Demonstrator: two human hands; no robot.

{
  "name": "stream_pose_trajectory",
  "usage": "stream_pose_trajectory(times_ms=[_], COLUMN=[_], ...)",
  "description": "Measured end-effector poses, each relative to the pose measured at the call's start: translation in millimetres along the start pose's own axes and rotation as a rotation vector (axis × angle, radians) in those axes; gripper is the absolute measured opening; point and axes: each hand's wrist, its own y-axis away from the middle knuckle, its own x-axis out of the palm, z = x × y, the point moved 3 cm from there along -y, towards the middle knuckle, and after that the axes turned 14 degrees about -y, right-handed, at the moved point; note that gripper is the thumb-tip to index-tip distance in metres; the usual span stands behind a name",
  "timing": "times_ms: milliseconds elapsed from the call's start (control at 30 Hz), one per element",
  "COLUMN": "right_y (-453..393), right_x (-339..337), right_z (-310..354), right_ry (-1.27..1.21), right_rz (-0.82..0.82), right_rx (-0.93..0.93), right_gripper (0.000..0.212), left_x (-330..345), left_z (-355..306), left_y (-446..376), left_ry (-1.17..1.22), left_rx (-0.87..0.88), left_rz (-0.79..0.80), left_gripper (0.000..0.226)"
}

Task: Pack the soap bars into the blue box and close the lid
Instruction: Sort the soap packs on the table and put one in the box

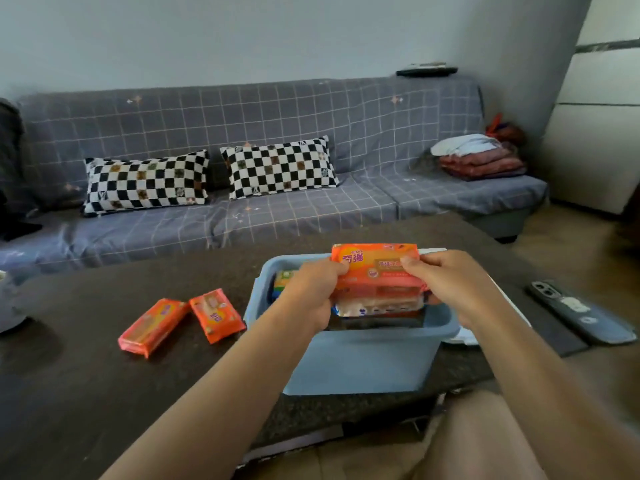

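Head view: I'm gripping a stack of soap bars (377, 282) over the open blue box (363, 362), left hand (313, 292) and right hand (450, 284) curling fingers round its ends; two loose bars (180, 322) are lying on the table (86, 375) left of it

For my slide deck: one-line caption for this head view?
Both hands, left and right, lower stacked soap bars into the blue box; two bars wait on the table.

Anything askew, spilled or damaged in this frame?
Nothing stands out. Both hands hold a soap bar over the open blue box; two more bars lie intact on the table.
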Motion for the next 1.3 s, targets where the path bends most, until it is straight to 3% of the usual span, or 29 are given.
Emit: stream_pose_trajectory(times_ms=[133, 233, 367, 533, 700, 900, 1067, 1300], right_y=[-12.0, -17.4, -25.3, -34.3, -44.1, -51.5, -39.2, -17.2], right_x=[-11.1, -14.9, -16.0, -8.4, 10.1, 11.7, 9.2, 9.6], right_z=[-16.5, -16.4, -12.5, -3.2, -12.0, -18.7, -16.4, -9.6], right_ry=[0.105, 0.2, 0.381, 0.639, 0.949, 0.985, 0.887, 0.976], right_rz=[0.011, 0.042, 0.176, 0.357, 0.48, 0.415, 0.307, 0.178], right_rx=[0.051, 0.009, 0.059, 0.098, 0.157, 0.096, 0.059, -0.002], right_gripper=[0.035, 0.039, 0.036, 0.031, 0.026, 0.023, 0.031, 0.04], left_x=[15.4, 16.3, 5.1, -9.7, -8.9, -7.3, -9.2, -9.0], left_z=[13.4, 17.9, 23.8, 25.4, 31.0, 26.1, 30.2, 28.8], left_y=[-13.9, -22.6, -24.9, -32.0, -38.5, -52.0, -55.6, -47.6], left_ry=[-0.043, -0.117, -0.186, -0.391, -0.609, -0.878, -0.953, -1.109], left_rx=[-0.068, -0.074, -0.077, -0.103, -0.19, -0.118, -0.049, 0.172], left_rz=[0.046, 0.06, 0.088, 0.136, 0.231, 0.206, 0.208, 0.105], left_gripper=[0.016, 0.027, 0.009, 0.035, 0.035, 0.038, 0.04, 0.055])
